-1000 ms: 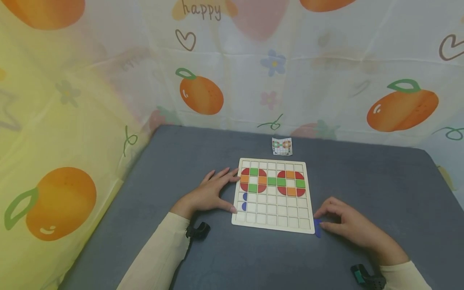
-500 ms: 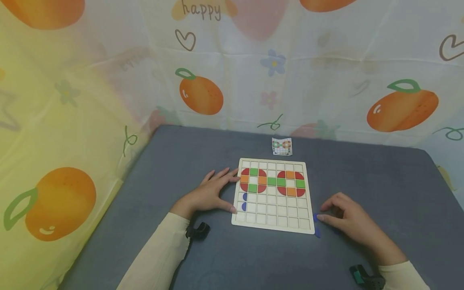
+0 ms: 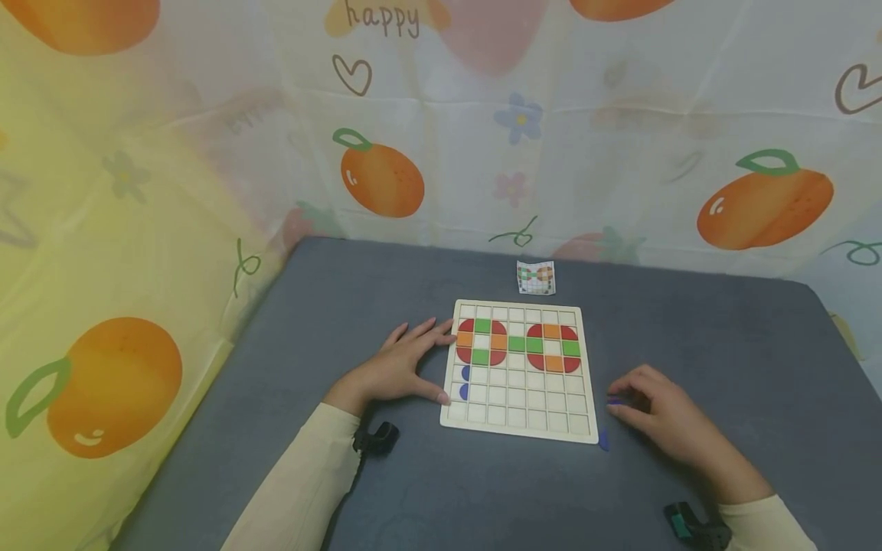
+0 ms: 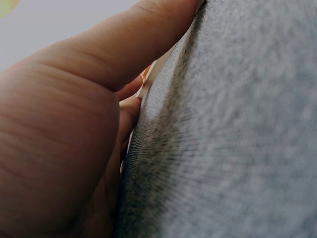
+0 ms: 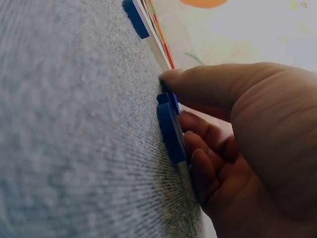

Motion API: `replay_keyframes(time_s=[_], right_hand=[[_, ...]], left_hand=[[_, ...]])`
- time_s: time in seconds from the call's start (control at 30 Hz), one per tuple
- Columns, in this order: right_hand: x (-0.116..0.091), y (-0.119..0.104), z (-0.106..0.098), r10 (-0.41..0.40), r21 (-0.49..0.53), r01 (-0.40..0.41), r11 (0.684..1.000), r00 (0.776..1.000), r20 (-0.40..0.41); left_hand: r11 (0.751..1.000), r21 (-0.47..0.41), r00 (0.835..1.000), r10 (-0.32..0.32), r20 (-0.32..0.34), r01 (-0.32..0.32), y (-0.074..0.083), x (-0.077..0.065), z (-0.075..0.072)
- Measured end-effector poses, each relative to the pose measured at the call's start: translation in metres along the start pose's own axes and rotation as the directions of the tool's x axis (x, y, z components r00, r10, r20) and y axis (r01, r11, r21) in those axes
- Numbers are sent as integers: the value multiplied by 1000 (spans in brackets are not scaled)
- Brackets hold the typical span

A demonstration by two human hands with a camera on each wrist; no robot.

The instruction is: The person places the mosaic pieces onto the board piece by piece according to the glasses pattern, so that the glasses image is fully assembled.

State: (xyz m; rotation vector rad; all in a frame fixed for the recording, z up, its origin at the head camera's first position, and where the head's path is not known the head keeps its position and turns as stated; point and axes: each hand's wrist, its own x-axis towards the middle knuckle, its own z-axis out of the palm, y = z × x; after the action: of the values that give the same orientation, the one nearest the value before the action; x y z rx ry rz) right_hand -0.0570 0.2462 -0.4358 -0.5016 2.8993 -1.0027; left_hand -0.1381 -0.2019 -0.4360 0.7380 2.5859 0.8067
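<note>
A pale grid board [image 3: 518, 417] lies on the table with red, orange and green tiles in its upper rows. Two blue half-round tiles [image 3: 465, 392] sit in its left column. My left hand [image 3: 393, 371] steadies the board's left edge, fingers spread and thumb at the lower left; the left wrist view shows the thumb [image 4: 143, 37] close along the cloth. Just right of the board, my right hand [image 3: 661, 413] pinches a small blue tile [image 5: 171, 99] between thumb and fingers, low over the table. Another blue tile [image 5: 172, 131] stands beside its curled fingers.
One more blue tile [image 3: 603, 439] lies against the board's lower right corner. Behind the board stands a small printed pattern card [image 3: 536, 278]. The grey tabletop [image 3: 386, 490] ends at a fruit-print cloth [image 3: 455, 168] at the back and left.
My right hand has drawn back slightly from the board's right edge, bringing a blue tile away with it. One blue tile stays by the corner. The left hand and board have not moved.
</note>
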Motion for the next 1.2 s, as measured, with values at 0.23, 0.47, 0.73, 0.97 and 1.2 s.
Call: replay_keyframes(time_s=[0.23,0.47,0.73,0.97,1.2], right_hand=[[0,-1,-1,28,-36,-28,999,1000,1],[0,-2,-2,3,-33,-3,999,1000,-12],[2,2,-5,71,-35,-72,997,997,-16],[-2,7,-11,84,-65,-82,994,996,23],[-3,4,-11,52,-86,-49,995,998,31]], left_hand=[[1000,3,1000,8,-3,-8,0,0,0],[1000,2,1000,9,-6,-9,-2,0,0],[1000,6,1000,6,-4,-6,-3,1,1],[1000,6,1000,4,-5,-4,-2,1,1],[1000,3,1000,1,-4,-1,-2,1,1]])
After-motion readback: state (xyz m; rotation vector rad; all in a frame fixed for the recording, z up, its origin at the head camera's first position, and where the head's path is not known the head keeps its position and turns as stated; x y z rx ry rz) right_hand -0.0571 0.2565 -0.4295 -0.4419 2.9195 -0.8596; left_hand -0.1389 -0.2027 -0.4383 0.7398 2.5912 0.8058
